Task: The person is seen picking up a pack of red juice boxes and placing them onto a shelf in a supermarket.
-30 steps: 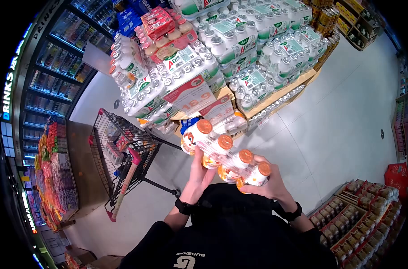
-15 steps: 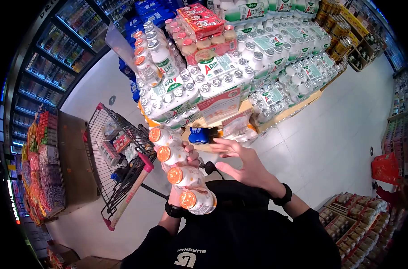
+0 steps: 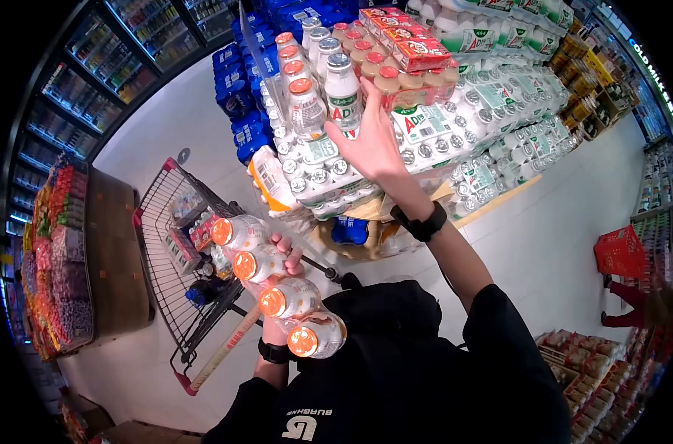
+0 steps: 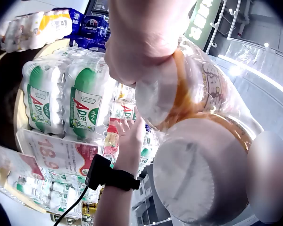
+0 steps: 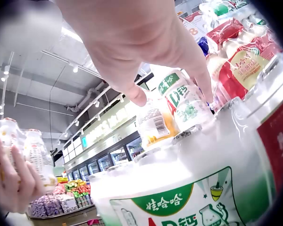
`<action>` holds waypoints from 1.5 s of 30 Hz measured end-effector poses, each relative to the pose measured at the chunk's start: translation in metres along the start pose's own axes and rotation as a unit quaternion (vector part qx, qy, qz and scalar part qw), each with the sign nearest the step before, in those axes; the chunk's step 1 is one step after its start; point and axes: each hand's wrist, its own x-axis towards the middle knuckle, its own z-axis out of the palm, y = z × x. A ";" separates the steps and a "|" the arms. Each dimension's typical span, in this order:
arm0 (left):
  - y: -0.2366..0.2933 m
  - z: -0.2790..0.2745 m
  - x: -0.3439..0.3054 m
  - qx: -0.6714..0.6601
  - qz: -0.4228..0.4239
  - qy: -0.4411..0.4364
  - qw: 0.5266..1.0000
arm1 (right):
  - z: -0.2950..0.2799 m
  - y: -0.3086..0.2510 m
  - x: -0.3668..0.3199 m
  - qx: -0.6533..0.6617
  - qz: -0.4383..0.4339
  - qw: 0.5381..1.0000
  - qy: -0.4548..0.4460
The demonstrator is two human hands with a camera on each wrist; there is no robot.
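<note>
My left hand (image 3: 286,253) grips a shrink-wrapped pack of white bottles (image 3: 259,265) with orange caps, held at waist height beside the cart. Seen from the left wrist, the bottle bottoms (image 4: 188,172) are close to the camera. My right hand (image 3: 373,144) is over the display stack, thumb and fingers spread at a white AD bottle (image 3: 342,89) with a silver cap and green label. In the right wrist view, the thumb tip is just above a bottle with an orange label (image 5: 155,123), which stands beside the AD bottle.
Wrapped packs of AD bottles (image 3: 329,174) lie under the standing bottles, with red boxes (image 3: 407,41) behind. A shopping cart (image 3: 177,259) holding goods stands at the left, near a candy bin (image 3: 66,251). A red basket (image 3: 619,251) and a person's legs are at far right.
My right hand has let go of the orange-capped pack and reached up and forward to the standing bottles. My left hand has carried the pack left, towards the cart.
</note>
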 end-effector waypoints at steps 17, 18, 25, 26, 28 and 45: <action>0.028 -0.021 0.019 0.000 -0.009 -0.013 1.000 | 0.020 0.019 0.058 -0.150 0.003 0.985 0.079; 0.023 -0.010 0.021 0.009 0.020 0.063 0.998 | 0.015 0.015 0.056 -0.157 0.007 0.984 0.086; 0.016 0.002 0.029 0.060 0.057 0.185 0.979 | -0.015 -0.009 0.036 -0.164 -0.050 0.977 0.126; 0.015 0.005 0.030 0.068 0.058 0.191 0.977 | -0.020 -0.011 0.030 -0.167 -0.040 0.978 0.120; 0.012 0.013 0.034 0.083 0.060 0.203 0.974 | -0.030 -0.017 0.016 -0.132 -0.068 0.981 0.123; 0.003 0.023 0.034 0.103 0.063 0.220 0.968 | -0.014 0.023 -0.024 0.102 -0.011 0.963 0.249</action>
